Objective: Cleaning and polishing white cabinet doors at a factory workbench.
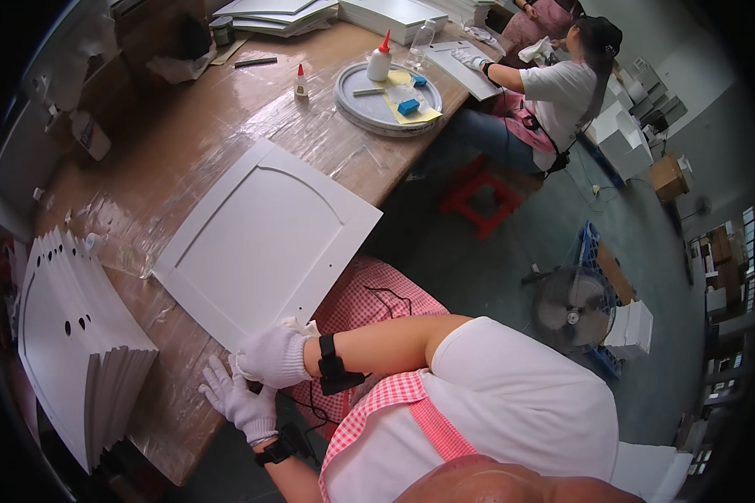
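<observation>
A white cabinet-door panel (264, 239) with a raised arched frame lies flat on the brown, film-covered table (184, 142), its near corner hanging over the table's edge. My right hand (275, 355), in a white glove, is closed on a small white cloth at that near corner. Just below it, my left hand (239, 402), also gloved, rests flat on the table's edge with its fingers spread and holds nothing. Both wrists wear black bands. A pink checked apron covers my lap.
A stack of white panels with holes (75, 335) stands at the left. Farther back sit a round grey tray (369, 113) holding a glue bottle (380, 60), and a small glue bottle (300, 81). A seated co-worker (554, 101), red stool (482, 199) and floor fan (572, 308) are at the right.
</observation>
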### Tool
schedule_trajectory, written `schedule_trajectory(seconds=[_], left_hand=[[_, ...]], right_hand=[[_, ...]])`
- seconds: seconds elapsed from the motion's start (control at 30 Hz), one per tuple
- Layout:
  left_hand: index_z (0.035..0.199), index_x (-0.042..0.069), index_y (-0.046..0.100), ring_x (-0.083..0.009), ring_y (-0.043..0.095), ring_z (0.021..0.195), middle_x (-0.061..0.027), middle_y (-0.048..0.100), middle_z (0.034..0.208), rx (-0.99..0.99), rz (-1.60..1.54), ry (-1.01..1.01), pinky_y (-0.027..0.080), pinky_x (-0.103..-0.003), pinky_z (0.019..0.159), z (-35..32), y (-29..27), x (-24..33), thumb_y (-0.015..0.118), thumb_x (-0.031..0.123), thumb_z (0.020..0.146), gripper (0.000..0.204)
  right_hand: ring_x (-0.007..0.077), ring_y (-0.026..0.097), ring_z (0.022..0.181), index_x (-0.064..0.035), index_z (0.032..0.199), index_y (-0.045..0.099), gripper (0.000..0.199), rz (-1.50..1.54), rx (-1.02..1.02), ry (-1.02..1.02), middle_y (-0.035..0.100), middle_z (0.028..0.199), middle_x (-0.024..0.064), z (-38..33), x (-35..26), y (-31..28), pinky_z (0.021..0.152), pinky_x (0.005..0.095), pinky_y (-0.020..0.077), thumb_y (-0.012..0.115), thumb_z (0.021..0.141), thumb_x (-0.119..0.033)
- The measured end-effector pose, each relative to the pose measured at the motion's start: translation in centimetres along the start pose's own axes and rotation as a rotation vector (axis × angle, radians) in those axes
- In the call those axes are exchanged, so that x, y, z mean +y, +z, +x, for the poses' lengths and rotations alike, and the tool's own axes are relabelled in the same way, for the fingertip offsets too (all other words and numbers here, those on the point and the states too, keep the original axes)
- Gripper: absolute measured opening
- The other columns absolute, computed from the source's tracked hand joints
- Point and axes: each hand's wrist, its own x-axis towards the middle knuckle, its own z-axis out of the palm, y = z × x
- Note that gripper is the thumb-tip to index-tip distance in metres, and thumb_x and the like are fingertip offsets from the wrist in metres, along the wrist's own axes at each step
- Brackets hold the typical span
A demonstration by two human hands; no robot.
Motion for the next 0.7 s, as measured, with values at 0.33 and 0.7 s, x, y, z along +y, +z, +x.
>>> schedule_trajectory(seconds=[0.33, 0.7], left_hand=[[0.146, 0.013, 0.059, -0.0348, 0.025, 0.155, -0.0136, 0.035, 0.166, -0.004, -0.016, -0.019, 0.01, -0.053, 0.128, 0.3, 0.4, 0.0, 0.084, 0.059, 0.067, 0.095], [0.146, 0.016, 0.059, -0.035, 0.027, 0.154, -0.0131, 0.036, 0.165, 0.012, -0.021, -0.018, 0.01, -0.052, 0.128, -0.1, 0.1, 0.1, 0.084, 0.057, 0.067, 0.093]], right_hand=[[0.0344, 0.074, 0.08, -0.0024, 0.09, 0.071, 0.021, -0.049, 0.021, -0.005, 0.073, 0.084, 0.0145, 0.3, 0.1, -0.5, 0.066, 0.0458, 0.0595, 0.069, 0.08, -0.021], [0.037, 0.074, 0.08, -0.0018, 0.094, 0.07, 0.02, -0.031, -0.019, 0.0, 0.072, 0.085, 0.0154, -1.6, 0.8, -2.6, 0.065, 0.0482, 0.0587, 0.067, 0.085, -0.02]])
